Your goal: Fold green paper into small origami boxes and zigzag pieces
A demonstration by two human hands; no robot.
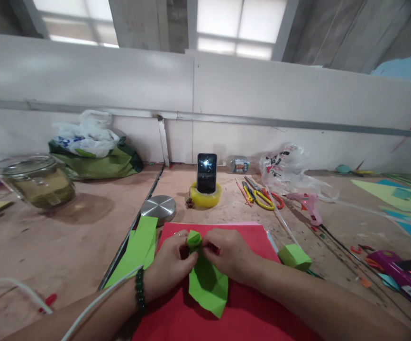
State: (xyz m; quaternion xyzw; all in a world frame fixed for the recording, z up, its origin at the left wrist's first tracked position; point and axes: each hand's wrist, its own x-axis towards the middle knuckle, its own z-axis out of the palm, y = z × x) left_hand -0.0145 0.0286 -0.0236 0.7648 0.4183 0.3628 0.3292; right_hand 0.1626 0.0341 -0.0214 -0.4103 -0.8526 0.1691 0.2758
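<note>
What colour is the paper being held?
The held paper is bright green, shown in the head view.

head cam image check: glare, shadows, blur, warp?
Head view: windows blown out nearly white; bright spot on the phone, reflection or screen content unclear. Head view: soft shadow across the held green paper. Head view: print on the clear plastic bag too soft to read; glass pot at left looks stretched.

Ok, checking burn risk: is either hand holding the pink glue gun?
No, the left hand and right hand grip green paper; the glue gun is untouched.
</note>
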